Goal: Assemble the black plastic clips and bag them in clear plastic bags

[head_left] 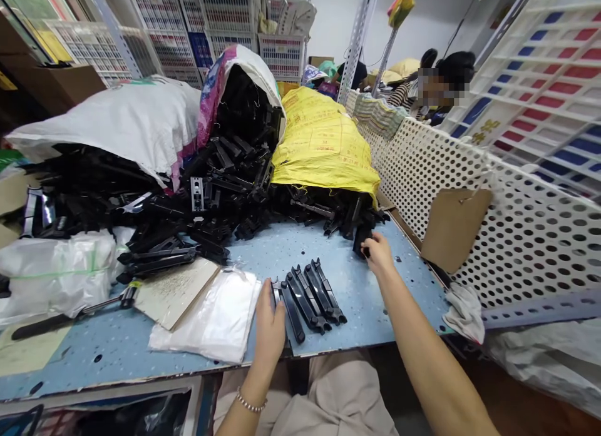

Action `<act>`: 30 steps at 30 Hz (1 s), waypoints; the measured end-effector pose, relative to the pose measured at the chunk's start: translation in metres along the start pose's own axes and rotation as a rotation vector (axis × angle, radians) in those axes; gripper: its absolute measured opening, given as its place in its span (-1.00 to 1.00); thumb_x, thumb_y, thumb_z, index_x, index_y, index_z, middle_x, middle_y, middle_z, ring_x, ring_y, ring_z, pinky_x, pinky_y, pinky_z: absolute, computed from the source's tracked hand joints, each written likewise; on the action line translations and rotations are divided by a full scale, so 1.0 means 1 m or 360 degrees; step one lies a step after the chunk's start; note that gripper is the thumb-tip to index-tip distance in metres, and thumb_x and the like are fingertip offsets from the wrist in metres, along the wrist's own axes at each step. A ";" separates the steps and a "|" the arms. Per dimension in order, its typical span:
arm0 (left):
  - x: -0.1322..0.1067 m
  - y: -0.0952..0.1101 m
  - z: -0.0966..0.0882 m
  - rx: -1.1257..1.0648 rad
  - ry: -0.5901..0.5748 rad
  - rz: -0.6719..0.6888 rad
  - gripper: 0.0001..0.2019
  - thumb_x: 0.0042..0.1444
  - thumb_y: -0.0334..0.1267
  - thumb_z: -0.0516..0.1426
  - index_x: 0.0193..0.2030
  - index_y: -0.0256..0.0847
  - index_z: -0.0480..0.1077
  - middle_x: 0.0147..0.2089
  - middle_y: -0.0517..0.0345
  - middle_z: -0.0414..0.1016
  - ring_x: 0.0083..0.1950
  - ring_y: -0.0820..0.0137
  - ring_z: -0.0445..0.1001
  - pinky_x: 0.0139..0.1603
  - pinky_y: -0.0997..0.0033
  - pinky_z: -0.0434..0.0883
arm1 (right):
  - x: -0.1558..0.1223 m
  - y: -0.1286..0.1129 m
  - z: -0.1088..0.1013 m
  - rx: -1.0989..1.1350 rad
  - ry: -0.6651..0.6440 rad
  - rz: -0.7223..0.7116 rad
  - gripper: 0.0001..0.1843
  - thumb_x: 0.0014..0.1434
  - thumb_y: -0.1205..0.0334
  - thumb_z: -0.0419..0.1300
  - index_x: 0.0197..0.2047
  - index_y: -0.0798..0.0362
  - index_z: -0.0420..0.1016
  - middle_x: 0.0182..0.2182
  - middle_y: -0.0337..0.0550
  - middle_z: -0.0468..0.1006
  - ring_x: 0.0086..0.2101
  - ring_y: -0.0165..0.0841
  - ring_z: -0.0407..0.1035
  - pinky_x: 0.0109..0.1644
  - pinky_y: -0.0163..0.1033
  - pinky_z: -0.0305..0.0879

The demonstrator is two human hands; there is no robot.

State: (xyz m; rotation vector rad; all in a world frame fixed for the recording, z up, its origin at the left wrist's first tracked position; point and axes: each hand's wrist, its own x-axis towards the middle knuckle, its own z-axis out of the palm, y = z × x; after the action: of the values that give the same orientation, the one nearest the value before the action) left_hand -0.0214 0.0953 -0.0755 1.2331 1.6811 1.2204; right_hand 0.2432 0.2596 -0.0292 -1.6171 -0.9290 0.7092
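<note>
A short row of black plastic strips [310, 295] lies side by side on the blue table [357, 304] in front of me. My left hand [269, 326] rests flat against the left end of that row, fingers stretched out. My right hand [378, 252] reaches to the far right of the table and closes its fingers on a black plastic piece [361, 242] at the edge of a big heap of black parts [225, 179].
White [117, 120] and yellow [322, 142] sacks lie over the heap. Clear plastic bags [211, 320] and cardboard [176, 292] sit left of the row, near a screwdriver-like tool [70, 314]. A perforated white panel [469, 204] walls the right side. Another person [441, 86] sits beyond it.
</note>
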 end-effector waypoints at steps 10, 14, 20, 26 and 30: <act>-0.012 0.076 0.028 -0.0950 -0.0712 -0.0168 -0.37 0.11 -0.02 0.19 0.26 -0.19 0.11 0.20 -0.14 0.32 0.20 0.19 0.35 0.22 0.14 0.29 | -0.176 -0.019 -0.048 -0.0128 -0.0769 -0.0593 -0.43 0.18 0.29 0.08 0.26 -0.06 0.14 -0.04 -0.01 0.40 -0.08 -0.19 0.35 -0.08 -0.06 0.40; -0.020 0.099 0.021 -0.1078 -0.0765 -0.0472 -0.52 0.15 0.05 0.12 0.09 -0.20 0.23 -0.10 0.02 0.46 -0.22 0.35 0.51 -0.18 0.33 0.48 | -0.190 -0.040 -0.042 -0.0368 -0.0831 -0.1114 -0.63 0.30 0.19 0.00 0.17 -0.05 0.24 -0.08 -0.01 0.42 -0.03 -0.14 0.27 0.01 0.02 0.30; -0.034 0.107 -0.012 -0.1075 -0.0991 -0.0739 -0.42 0.11 0.13 0.10 0.13 -0.21 0.14 -0.53 0.24 0.42 -0.56 0.40 0.44 -0.53 0.46 0.40 | -0.133 -0.042 -0.018 -0.0569 -0.0656 -0.1923 -0.77 0.30 0.14 0.06 0.01 -0.03 0.31 -0.20 -0.06 0.46 -0.16 -0.19 0.28 -0.05 0.01 0.25; -0.040 0.115 -0.022 -0.1026 -0.1062 -0.0767 -0.46 0.12 0.13 0.07 0.09 -0.23 0.19 -0.56 0.25 0.39 -0.60 0.41 0.42 -0.55 0.47 0.39 | -0.117 -0.035 0.011 -0.0080 -0.0912 -0.2196 -0.82 0.29 0.06 0.10 -0.11 -0.07 0.27 -0.43 -0.24 0.41 -0.44 -0.33 0.25 -0.33 -0.14 0.27; -0.040 0.121 -0.026 -0.0826 -0.0856 -0.0574 -0.43 0.16 0.05 0.09 0.24 -0.11 0.10 -0.48 0.26 0.37 -0.51 0.40 0.44 -0.48 0.46 0.41 | -0.127 -0.035 0.018 0.0152 -0.1002 -0.1795 -0.75 0.31 0.00 0.02 -0.04 -0.05 0.25 -0.40 -0.20 0.41 -0.40 -0.31 0.31 -0.33 -0.13 0.31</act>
State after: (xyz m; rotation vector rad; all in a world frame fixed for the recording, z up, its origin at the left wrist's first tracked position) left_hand 0.0013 0.0619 0.0480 0.7948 1.0419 0.9125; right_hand 0.1554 0.1636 -0.0016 -0.5452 -1.9681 0.4111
